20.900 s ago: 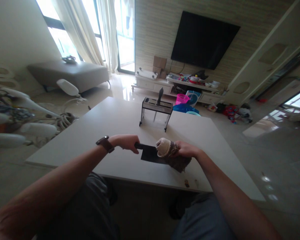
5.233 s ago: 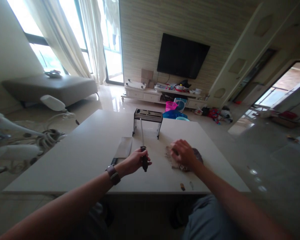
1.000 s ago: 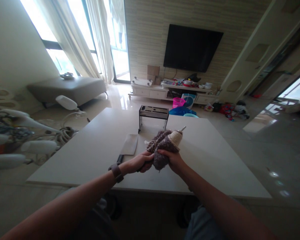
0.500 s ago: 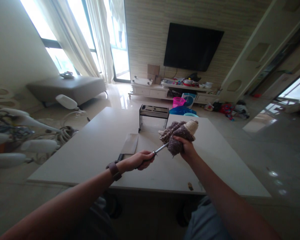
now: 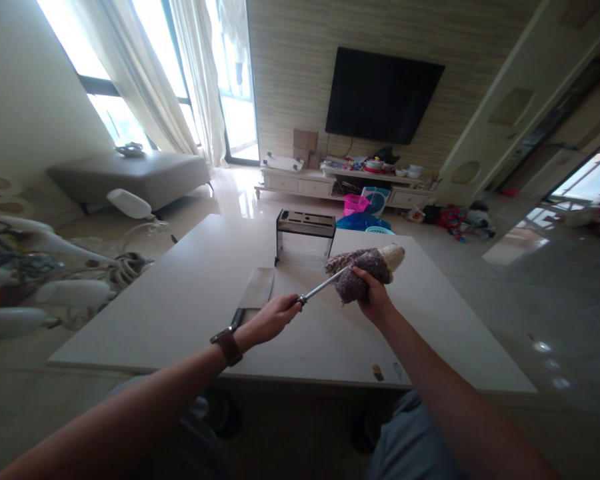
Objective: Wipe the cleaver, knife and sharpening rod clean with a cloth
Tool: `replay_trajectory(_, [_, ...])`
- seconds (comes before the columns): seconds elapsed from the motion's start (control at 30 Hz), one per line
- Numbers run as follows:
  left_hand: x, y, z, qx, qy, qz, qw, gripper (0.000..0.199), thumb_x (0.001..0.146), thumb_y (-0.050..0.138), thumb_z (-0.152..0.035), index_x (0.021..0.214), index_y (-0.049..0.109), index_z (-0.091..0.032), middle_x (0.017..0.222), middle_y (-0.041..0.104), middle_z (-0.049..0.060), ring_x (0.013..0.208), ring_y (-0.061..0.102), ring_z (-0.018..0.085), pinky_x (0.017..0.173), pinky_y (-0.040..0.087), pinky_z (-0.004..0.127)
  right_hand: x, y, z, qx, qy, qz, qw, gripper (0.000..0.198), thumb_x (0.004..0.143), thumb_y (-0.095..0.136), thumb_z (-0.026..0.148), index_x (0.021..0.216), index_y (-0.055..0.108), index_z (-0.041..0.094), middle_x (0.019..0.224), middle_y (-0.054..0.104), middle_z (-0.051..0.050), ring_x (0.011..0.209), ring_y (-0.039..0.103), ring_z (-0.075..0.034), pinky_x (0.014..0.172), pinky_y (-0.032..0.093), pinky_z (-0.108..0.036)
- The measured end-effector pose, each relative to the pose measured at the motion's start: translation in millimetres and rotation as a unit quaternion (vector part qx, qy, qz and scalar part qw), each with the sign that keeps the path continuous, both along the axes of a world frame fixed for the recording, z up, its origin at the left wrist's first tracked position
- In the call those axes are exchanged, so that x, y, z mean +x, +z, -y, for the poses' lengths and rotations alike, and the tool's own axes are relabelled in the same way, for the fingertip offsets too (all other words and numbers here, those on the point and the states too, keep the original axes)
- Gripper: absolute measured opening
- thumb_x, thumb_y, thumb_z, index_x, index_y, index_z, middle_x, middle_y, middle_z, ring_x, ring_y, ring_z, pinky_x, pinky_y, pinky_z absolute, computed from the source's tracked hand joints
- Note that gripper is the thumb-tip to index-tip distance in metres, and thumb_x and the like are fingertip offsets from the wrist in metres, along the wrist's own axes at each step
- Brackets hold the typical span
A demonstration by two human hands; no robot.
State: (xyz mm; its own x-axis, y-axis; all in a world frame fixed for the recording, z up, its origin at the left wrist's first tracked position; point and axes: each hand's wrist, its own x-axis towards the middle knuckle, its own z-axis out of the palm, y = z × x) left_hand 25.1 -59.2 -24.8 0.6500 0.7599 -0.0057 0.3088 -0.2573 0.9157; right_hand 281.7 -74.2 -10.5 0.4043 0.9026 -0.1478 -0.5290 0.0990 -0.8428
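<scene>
My left hand [image 5: 276, 316] is closed round the dark handle of a sharpening steel [image 5: 325, 285], whose metal rod slants up and to the right. The rod's far part is hidden in a brown and cream fuzzy cloth [image 5: 363, 285]. My right hand [image 5: 375, 298] grips that cloth around the rod, with the thumb on top. Both are held above the white table [image 5: 180, 300]. A cleaver [image 5: 257, 289] lies flat just beyond my left wrist, its black handle toward me. Behind it stands a knife block [image 5: 305, 237] with slots in its top and clear sides.
A small brown object [image 5: 377, 372] lies near the table's front edge. Past the table's back edge are a blue basin [image 5: 363, 221] and a pink basket [image 5: 356, 203]. White lamp-like fittings with cables [image 5: 75, 292] crowd the left side. A grey bench [image 5: 130, 175] stands by the window.
The left hand has drawn slightly left and down, so more of the steel's rod shows outside the cloth. The right hand still holds the cloth, now spread a little farther right.
</scene>
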Motion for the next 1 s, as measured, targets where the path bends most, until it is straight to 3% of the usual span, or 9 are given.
replay_trajectory(0.13, [12.6, -2.3, 3.7, 0.063, 0.031, 0.004, 0.998, 0.026, 0.097, 0.049, -0.039, 0.081, 0.053, -0.018, 0.064, 0.049, -0.003, 0.06, 0.041, 0.013, 0.055, 0.03, 0.025, -30.4, -4.9, 13.5, -0.011, 0.067, 0.002, 0.998, 0.041, 0.056, 0.092, 0.023, 0.092, 0.075, 0.019, 0.096, 0.08, -0.004, 0.092, 0.074, -0.025, 0.089, 0.061, -0.04])
replay_trajectory(0.27, [22.6, -7.1, 5.4, 0.105, 0.013, 0.04, 0.994, 0.023, 0.098, 0.051, -0.036, 0.09, 0.059, -0.016, 0.081, 0.064, 0.004, 0.074, 0.053, 0.017, 0.067, 0.04, 0.028, -59.0, -11.7, 25.8, -0.029, 0.111, 0.003, 0.993, 0.045, 0.051, 0.094, 0.023, 0.091, 0.075, 0.017, 0.095, 0.08, -0.005, 0.094, 0.074, -0.025, 0.095, 0.058, -0.042])
replay_trajectory(0.63, [27.7, -13.7, 7.3, 0.115, 0.003, 0.053, 0.992, 0.022, 0.099, 0.052, -0.033, 0.094, 0.063, -0.014, 0.087, 0.069, 0.007, 0.076, 0.056, 0.018, 0.072, 0.044, 0.028, -54.8, -24.7, 21.0, -0.008, 0.027, 0.053, 0.998, 0.051, 0.05, 0.095, 0.02, 0.097, 0.076, 0.018, 0.101, 0.08, -0.004, 0.098, 0.073, -0.025, 0.096, 0.058, -0.043])
replay_trajectory(0.8, [22.8, -8.6, 5.0, 0.121, -0.002, 0.038, 0.992, 0.022, 0.1, 0.051, -0.034, 0.102, 0.062, -0.015, 0.09, 0.068, 0.005, 0.077, 0.055, 0.018, 0.072, 0.041, 0.028, -51.1, -17.2, 17.2, -0.004, 0.014, 0.047, 0.999, 0.052, 0.049, 0.095, 0.021, 0.097, 0.075, 0.018, 0.102, 0.08, -0.004, 0.098, 0.074, -0.025, 0.094, 0.059, -0.043])
replay_trajectory(1.0, [11.8, -8.7, 2.5, 0.134, 0.001, -0.018, 0.991, 0.024, 0.1, 0.05, -0.037, 0.085, 0.054, -0.019, 0.072, 0.054, -0.002, 0.064, 0.043, 0.014, 0.062, 0.031, 0.027, -33.2, -0.2, 10.4, 0.015, -0.021, 0.017, 1.0, 0.048, 0.049, 0.093, 0.018, 0.094, 0.075, 0.018, 0.096, 0.08, -0.003, 0.089, 0.074, -0.024, 0.088, 0.062, -0.042])
